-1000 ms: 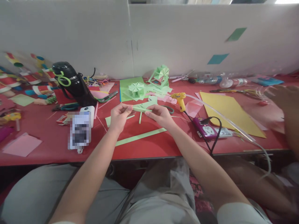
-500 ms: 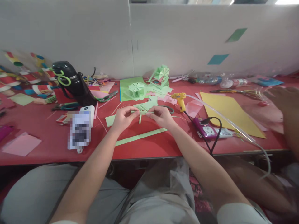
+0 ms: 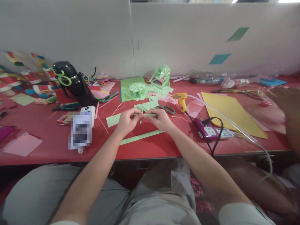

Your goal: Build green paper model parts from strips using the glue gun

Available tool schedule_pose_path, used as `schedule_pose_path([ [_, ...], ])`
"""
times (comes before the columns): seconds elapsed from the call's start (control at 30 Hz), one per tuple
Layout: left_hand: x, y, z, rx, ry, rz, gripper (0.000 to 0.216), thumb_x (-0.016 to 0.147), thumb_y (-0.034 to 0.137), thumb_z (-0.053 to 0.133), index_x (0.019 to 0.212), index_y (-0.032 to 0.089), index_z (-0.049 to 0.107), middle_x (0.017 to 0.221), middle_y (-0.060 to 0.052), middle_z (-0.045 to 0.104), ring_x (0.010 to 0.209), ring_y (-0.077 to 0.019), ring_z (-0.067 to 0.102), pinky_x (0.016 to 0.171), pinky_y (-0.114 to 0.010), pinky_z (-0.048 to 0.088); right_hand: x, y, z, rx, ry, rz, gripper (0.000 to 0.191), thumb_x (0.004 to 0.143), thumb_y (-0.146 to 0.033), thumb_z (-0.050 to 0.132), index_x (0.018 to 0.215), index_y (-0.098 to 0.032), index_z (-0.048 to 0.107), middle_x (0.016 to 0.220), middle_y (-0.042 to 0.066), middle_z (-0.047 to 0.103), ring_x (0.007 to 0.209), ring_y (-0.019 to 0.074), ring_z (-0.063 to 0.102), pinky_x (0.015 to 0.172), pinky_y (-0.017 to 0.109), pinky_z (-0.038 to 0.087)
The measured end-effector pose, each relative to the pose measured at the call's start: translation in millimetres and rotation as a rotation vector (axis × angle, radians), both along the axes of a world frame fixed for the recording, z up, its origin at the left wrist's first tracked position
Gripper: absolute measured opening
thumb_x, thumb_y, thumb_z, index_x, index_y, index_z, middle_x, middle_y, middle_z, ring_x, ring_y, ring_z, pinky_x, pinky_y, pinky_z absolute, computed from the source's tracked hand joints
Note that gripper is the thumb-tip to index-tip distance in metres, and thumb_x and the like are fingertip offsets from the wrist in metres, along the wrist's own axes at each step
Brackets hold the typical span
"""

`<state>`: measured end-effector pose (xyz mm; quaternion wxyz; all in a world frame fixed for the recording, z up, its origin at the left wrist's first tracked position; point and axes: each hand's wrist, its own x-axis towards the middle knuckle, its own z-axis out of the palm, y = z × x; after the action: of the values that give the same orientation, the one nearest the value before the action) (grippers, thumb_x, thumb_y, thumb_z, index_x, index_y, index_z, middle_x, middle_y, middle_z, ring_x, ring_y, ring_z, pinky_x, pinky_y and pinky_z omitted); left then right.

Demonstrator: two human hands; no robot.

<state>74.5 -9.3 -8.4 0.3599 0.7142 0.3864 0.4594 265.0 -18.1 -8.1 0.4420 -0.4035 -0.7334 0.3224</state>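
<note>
Between the fingertips of my left hand (image 3: 128,122) and my right hand (image 3: 161,119) is a thin strip of light green paper (image 3: 149,115), pinched from both sides. The hands nearly touch, and fingers cover part of the strip. Just behind them lie several rolled green paper pieces (image 3: 142,107). A long flat green paper strip (image 3: 142,137) rests on the red table in front of the hands. Scissors (image 3: 168,109) lie beyond my right hand. Farther back stand a folded green paper wheel shape (image 3: 137,90) and a green paper frame model (image 3: 162,75).
A yellow glue gun (image 3: 181,101) and a purple power strip (image 3: 206,128) sit to the right, near yellow paper (image 3: 231,109). To the left are a black bottle (image 3: 72,81) and a phone (image 3: 80,131). Another person's arm (image 3: 290,115) reaches in at far right.
My hands have come closer together and slightly lower, and the strip between them has turned a little. More of the scissors shows.
</note>
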Motion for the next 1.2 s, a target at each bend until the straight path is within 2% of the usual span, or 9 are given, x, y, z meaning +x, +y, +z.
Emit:
schedule_pose_path([
  [0.13,-1,0,0.4,0.066,0.078,-0.019,0.017,0.087,0.037,0.065,0.088,0.021,0.071,0.079,-0.004,0.071,0.073,-0.0187,0.067,0.067,-0.029,0.05,2,3,-4.4,0.051,-0.032,-0.034,0.034,0.086,-0.05,0.066,0.078,-0.018,0.072,0.074,0.004,0.069,0.067,0.015,0.056,0.062,0.028,0.042],
  [0.3,-2,1,1.2,0.066,0.119,-0.015,0.022,0.09,0.04,0.061,0.09,0.021,0.071,0.079,-0.003,0.072,0.076,-0.0191,0.068,0.07,-0.029,0.052,2,6,-5.5,0.026,0.001,-0.057,0.036,0.084,-0.051,0.067,0.079,-0.016,0.073,0.073,0.005,0.07,0.065,0.0144,0.056,0.061,0.027,0.041],
  [0.4,-3,1,1.9,0.021,0.074,-0.016,0.024,0.092,0.041,0.059,0.086,0.02,0.069,0.077,-0.003,0.071,0.073,-0.0182,0.069,0.069,-0.029,0.054,0,6,-4.4,0.008,0.025,-0.09,0.036,0.082,-0.052,0.07,0.08,-0.016,0.074,0.071,0.004,0.069,0.063,0.0141,0.054,0.059,0.027,0.041],
  [0.6,-6,7,-2.1,0.024,0.022,0.073,0.022,0.091,0.038,0.06,0.08,0.019,0.065,0.071,-0.003,0.07,0.066,-0.0175,0.069,0.065,-0.028,0.056,0,6,-4.6,-0.097,0.14,-0.038,0.037,0.078,-0.051,0.074,0.091,-0.017,0.075,0.076,0.003,0.07,0.064,0.0139,0.056,0.059,0.027,0.044],
  [0.73,-9,9,-3.6,0.019,0.001,0.103,0.025,0.09,0.041,0.06,0.081,0.018,0.065,0.07,-0.004,0.071,0.065,-0.0175,0.069,0.066,-0.029,0.056,2,8,-5.2,-0.108,0.151,-0.104,0.04,0.08,-0.055,0.07,0.081,-0.016,0.072,0.061,0.001,0.062,0.055,0.0125,0.051,0.052,0.027,0.04],
  [0.97,-6,7,-0.6,-0.044,-0.125,0.053,0.029,0.088,0.046,0.063,0.085,0.017,0.068,0.077,-0.005,0.071,0.07,-0.0178,0.069,0.07,-0.03,0.057,7,10,-6.7,-0.027,0.119,-0.126,0.042,0.08,-0.058,0.069,0.075,-0.016,0.071,0.061,0.003,0.063,0.054,0.0136,0.053,0.054,0.029,0.043],
  [1.2,-9,12,-0.5,-0.092,-0.167,0.127,0.033,0.088,0.047,0.062,0.084,0.016,0.069,0.071,-0.005,0.07,0.066,-0.0172,0.066,0.067,-0.03,0.055,4,8,-3.7,-0.121,0.199,-0.148,0.042,0.076,-0.059,0.072,0.072,-0.017,0.07,0.058,0.001,0.06,0.052,0.0125,0.051,0.048,0.026,0.041],
])
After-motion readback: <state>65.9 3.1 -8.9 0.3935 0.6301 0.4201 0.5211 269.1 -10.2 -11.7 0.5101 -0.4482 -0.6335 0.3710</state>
